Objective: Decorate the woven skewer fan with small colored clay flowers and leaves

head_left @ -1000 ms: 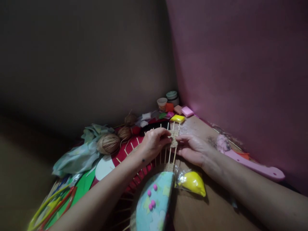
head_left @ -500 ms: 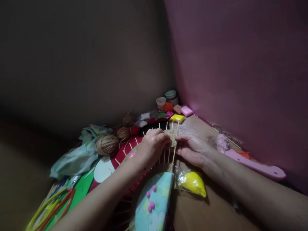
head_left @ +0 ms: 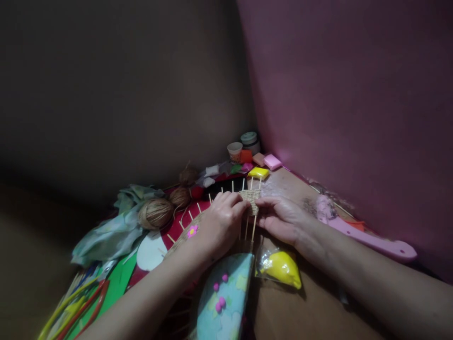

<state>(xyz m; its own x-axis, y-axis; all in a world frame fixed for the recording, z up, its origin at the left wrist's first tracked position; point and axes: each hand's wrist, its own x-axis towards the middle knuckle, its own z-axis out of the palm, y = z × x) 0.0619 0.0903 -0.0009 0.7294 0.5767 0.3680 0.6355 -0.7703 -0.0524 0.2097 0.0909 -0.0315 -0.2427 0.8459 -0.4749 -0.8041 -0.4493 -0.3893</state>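
A half-round basket of thin upright sticks has a band of woven twine near the stick tops. My left hand is curled over this band, its fingers closed on the woven twine. At the band's right edge, my right hand pinches the weave and the end stick between thumb and fingers. A pink flower sits on the woven part left of my left hand. Below the hands lies the basket's flat base, covered in blue floral material, with several small pink balls on it. My left forearm hides part of the sticks.
A bag of yellow clay lies right of the base. Balls of twine, patterned cloth and scissors are at left. A pink-handled tool lies near the right wall. Clay packets and a cup stand behind.
The whole view has shifted slightly. My left hand has moved a little lower along the woven band, uncovering more of the pink flower; my right hand stays at the edge.
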